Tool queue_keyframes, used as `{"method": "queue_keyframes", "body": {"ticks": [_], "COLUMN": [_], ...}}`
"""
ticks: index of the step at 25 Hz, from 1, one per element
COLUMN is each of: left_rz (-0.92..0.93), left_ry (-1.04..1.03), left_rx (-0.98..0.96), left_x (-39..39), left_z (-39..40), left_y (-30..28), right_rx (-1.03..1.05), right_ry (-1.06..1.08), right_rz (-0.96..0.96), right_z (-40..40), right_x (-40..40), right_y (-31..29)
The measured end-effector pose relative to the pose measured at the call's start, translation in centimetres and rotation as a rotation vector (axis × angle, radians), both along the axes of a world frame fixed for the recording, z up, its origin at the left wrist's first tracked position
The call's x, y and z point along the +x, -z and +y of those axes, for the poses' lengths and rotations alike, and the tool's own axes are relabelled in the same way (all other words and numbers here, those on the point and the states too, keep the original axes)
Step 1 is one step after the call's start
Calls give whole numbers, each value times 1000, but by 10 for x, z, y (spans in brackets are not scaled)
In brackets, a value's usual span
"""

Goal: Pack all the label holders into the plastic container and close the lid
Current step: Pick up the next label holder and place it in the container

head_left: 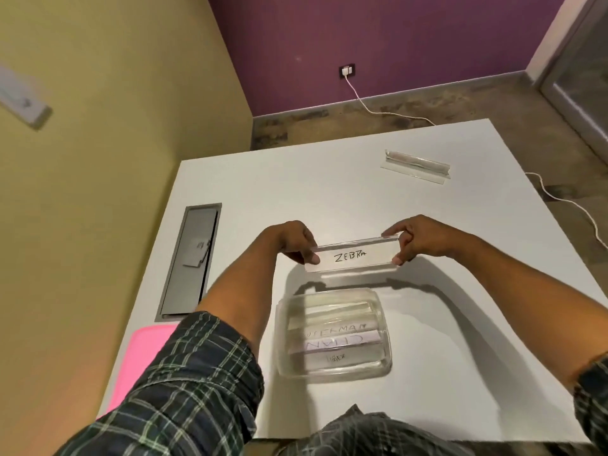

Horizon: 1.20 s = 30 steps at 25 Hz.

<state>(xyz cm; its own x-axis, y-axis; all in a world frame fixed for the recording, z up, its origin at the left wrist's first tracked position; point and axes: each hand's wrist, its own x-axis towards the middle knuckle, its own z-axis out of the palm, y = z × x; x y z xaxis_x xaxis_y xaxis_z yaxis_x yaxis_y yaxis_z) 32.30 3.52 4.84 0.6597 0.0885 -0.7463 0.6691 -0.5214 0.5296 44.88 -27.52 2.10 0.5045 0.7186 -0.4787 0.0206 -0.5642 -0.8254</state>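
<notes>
While both hands grip one label holder [353, 256], another [415, 166] lies well apart.

I count one plastic container [334, 337], four label holders inside it, one more just behind it, one far behind, one pink lid [144, 357] left of it

Pink lid [144, 363] partly behind left sleeve [184, 383]
</notes>
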Motion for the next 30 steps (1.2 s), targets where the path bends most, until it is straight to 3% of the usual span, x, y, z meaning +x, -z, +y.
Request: {"method": "queue_keyframes", "body": {"ticks": [7,13,18,26,30], "left_rz": [69,120,119,-84,-177], "left_ry": [115,171,253,580,684], "left_rx": [3,75,126,689,843], "left_x": [-57,-89,-102,-118,-135], "left_z": [14,14,1,-39,-45], "left_y": [1,15,22,48,69], "right_rx": [-207,-417,-336,-459,-566], "right_ry": [-241,-558,-762,-734,-751], "right_rz": [-101,-739,-1017,-1234,-1263], "right_z": [27,36,31,33,42], "right_x": [-53,-98,-121,-142,-152], "right_y": [-3,1,27,57,61]}}
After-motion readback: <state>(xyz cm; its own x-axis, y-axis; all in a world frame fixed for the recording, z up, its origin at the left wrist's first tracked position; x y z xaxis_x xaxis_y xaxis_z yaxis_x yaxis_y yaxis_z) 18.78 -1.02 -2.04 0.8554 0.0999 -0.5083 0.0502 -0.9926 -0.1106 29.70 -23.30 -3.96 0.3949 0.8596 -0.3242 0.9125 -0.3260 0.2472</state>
